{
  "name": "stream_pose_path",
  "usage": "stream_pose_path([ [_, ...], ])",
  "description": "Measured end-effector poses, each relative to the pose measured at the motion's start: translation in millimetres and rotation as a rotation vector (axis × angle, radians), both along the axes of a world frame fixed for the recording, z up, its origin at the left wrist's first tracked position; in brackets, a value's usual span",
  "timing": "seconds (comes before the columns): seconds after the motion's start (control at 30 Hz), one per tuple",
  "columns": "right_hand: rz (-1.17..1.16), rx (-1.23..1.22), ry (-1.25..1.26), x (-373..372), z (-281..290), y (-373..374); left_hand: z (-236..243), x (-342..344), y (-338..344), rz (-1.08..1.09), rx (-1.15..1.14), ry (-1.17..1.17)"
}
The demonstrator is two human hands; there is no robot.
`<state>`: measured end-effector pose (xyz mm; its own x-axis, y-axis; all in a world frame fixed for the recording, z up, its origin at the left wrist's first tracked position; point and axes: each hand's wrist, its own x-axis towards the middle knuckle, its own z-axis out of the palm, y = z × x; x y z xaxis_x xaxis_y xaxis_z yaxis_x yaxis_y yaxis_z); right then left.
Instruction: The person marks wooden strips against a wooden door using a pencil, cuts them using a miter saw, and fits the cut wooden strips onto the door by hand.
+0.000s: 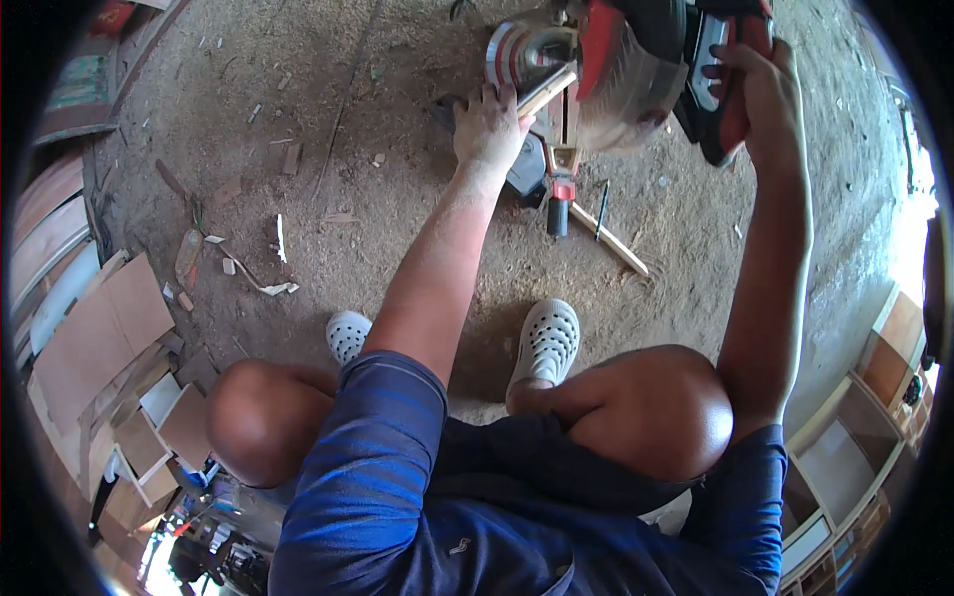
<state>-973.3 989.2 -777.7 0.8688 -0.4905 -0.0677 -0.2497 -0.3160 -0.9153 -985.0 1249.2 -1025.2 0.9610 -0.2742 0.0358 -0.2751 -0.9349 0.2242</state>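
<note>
A red and black miter saw (626, 55) stands on the dirt floor ahead of me, its toothed blade behind a clear guard. My right hand (755, 89) is closed around the red and black saw handle. My left hand (487, 129) holds a narrow pale wood strip (545, 94) across the saw's base, beside the red and silver angle scale (509, 55). Another wood strip (621, 253) lies on the floor under the saw's front, with a thin dark pencil-like stick (602, 214) beside it.
Wood offcuts (281, 238) and sawdust cover parts of the dirt floor (238, 149). Stacked boards (94, 348) line the left side. Wooden box frames (840, 452) are at the lower right. Dark tools (229, 556) lie at the lower left. My feet in white clogs (547, 338) are below the saw.
</note>
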Motion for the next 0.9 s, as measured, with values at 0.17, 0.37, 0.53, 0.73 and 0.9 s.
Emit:
stream_pose_path([
  [0.17, 0.011, -0.013, 0.051, -19, -11, -6, 0, -3, -11, 0.015, -0.033, -0.007],
  [0.37, -0.026, 0.486, 0.072, -11, -7, -26, 0, -3, -15, -0.014, -0.069, 0.026],
  [0.53, 0.004, 0.42, 0.042, -4, -16, -7, -7, -2, 7, 0.005, -0.007, -0.026],
  [0.73, 0.039, 0.476, 0.165, 24, -11, -22, -5, -2, 17, -0.033, 0.036, 0.017],
  [0.9, -0.02, 0.405, 0.111, 13, -4, -20, -2, 0, 1, -0.05, -0.005, 0.058],
])
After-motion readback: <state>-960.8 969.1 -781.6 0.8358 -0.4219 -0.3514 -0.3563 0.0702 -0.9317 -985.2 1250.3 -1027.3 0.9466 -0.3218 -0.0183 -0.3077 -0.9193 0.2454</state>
